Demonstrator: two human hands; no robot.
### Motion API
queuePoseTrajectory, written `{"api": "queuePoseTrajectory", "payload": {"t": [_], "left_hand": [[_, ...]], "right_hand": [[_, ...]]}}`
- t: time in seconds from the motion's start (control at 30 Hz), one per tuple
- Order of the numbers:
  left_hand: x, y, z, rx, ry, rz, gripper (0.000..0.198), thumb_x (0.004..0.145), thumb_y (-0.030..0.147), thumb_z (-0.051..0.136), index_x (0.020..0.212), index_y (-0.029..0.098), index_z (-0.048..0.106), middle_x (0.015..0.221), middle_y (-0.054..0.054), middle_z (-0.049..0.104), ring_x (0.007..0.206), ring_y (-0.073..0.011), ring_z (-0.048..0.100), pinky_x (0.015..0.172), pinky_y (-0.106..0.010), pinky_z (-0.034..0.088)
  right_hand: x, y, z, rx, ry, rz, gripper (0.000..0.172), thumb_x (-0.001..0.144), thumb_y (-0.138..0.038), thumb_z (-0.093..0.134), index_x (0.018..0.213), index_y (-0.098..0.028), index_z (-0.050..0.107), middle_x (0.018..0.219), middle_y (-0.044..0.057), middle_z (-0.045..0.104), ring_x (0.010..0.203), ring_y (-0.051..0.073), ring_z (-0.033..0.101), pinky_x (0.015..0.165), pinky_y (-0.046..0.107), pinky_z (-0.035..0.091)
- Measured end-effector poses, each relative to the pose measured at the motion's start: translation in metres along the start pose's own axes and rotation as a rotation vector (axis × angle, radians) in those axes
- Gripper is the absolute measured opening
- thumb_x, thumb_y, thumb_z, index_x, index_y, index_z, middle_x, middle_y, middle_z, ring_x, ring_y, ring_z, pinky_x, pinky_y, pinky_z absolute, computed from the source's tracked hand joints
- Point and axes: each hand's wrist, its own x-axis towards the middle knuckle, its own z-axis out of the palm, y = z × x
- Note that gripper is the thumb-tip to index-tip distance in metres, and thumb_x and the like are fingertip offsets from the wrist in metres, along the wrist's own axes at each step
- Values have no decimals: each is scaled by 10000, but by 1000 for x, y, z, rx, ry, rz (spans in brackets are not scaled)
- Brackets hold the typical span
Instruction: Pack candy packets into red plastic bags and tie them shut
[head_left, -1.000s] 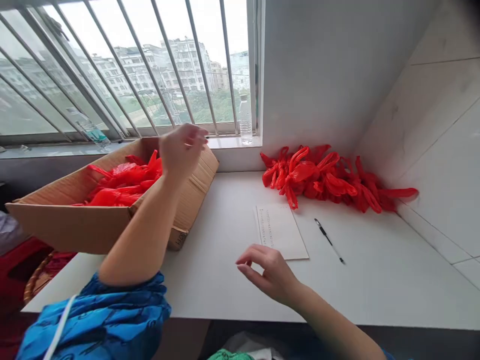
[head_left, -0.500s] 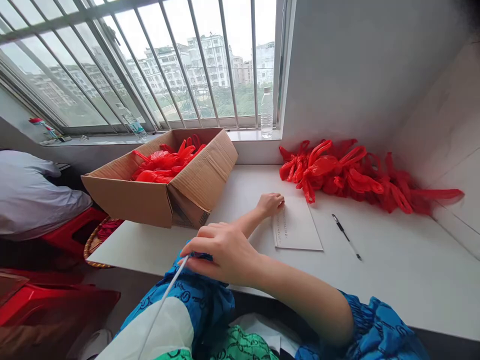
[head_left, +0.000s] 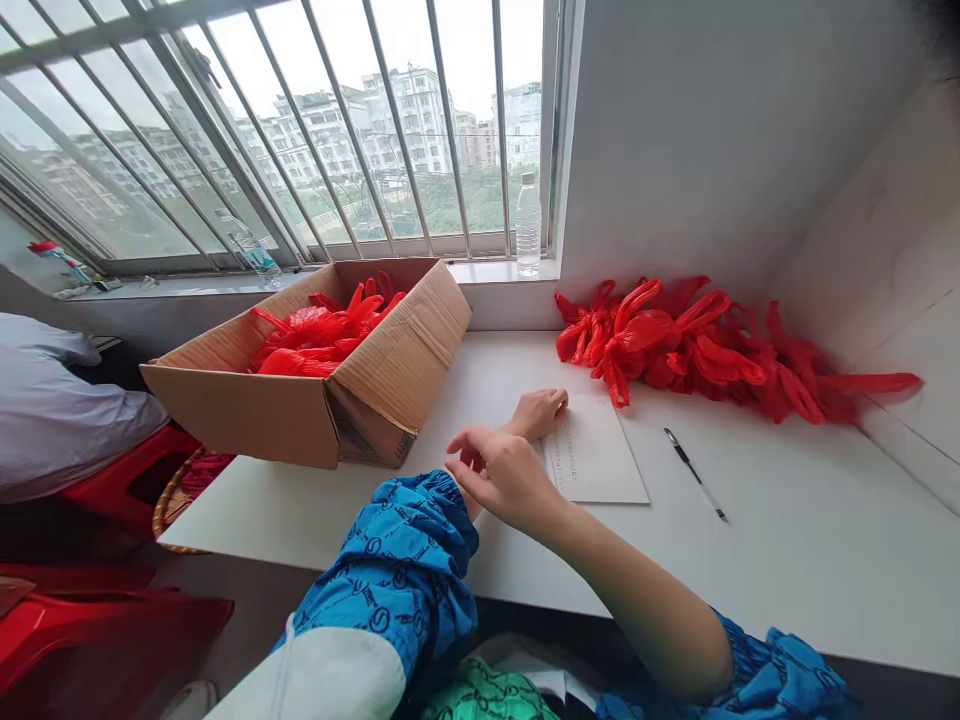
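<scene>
My left hand (head_left: 541,414) rests on the white table with its fingers curled, at the upper left corner of a white sheet or booklet (head_left: 604,460) with small dark marks along its left side. Above my left forearm hovers my right hand (head_left: 517,478), thumb and forefinger apart and nothing between them. A white cord (head_left: 285,655) hangs by the blue patterned sleeve (head_left: 397,550) on my left arm. To the right of the sheet, a black and clear pen (head_left: 694,472) lies on the table.
A cardboard box (head_left: 247,415) of red plastic bags (head_left: 322,335) stands on the left of the table (head_left: 795,540). More red bags (head_left: 675,340) are heaped along the wall. A clear bottle (head_left: 529,225) stands on the windowsill. A person (head_left: 67,405) sits at far left, near red stools (head_left: 97,625).
My right hand has let go of the white cord and moved right, over my left forearm. The cord has dropped by the sleeve. My left hand stays at the sheet.
</scene>
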Motion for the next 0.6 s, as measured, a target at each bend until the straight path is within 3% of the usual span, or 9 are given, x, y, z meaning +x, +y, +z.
{"api": "queuePoseTrajectory", "payload": {"t": [0.07, 0.13, 0.37, 0.5, 0.6], "left_hand": [[3, 0, -2, -25, -4, -2, 169, 896, 182, 508, 978, 217, 651, 935, -63, 708, 805, -198, 636, 699, -295, 427], [5, -1, -5, -56, -2, -3, 155, 877, 178, 523, 950, 221, 653, 898, -53, 709, 771, -195, 629, 691, -290, 419], [10, -9, -5, -256, 80, -49, 132, 818, 173, 554, 852, 228, 670, 773, -19, 680, 678, -170, 584, 674, -271, 404], [10, -16, -4, -449, 176, -145, 134, 826, 243, 551, 853, 227, 681, 677, 14, 630, 634, -143, 563, 655, -254, 421], [9, -29, -5, -615, 294, -270, 246, 891, 337, 472, 919, 200, 674, 648, 11, 601, 609, -135, 570, 619, -250, 451]], "right_hand": [[-5, 13, -1, 0, -73, 117, 202, 917, -383, 658, 849, -194, 664, 758, 7, 704, 673, 147, 627, 606, 258, 421], [-9, 16, 2, 30, -140, 157, 241, 871, -416, 717, 792, -198, 651, 699, -17, 684, 624, 131, 599, 553, 238, 367], [4, 35, 1, 183, -240, 117, 176, 877, -313, 736, 815, -179, 641, 732, -34, 677, 677, 109, 605, 574, 199, 375], [10, 56, 1, 64, -274, 107, 158, 884, -302, 730, 843, -173, 647, 728, -26, 671, 680, 118, 605, 582, 205, 375], [12, 70, 2, -88, -280, 28, 109, 897, -306, 705, 897, -205, 665, 815, -12, 694, 737, 141, 619, 603, 223, 380]]}}
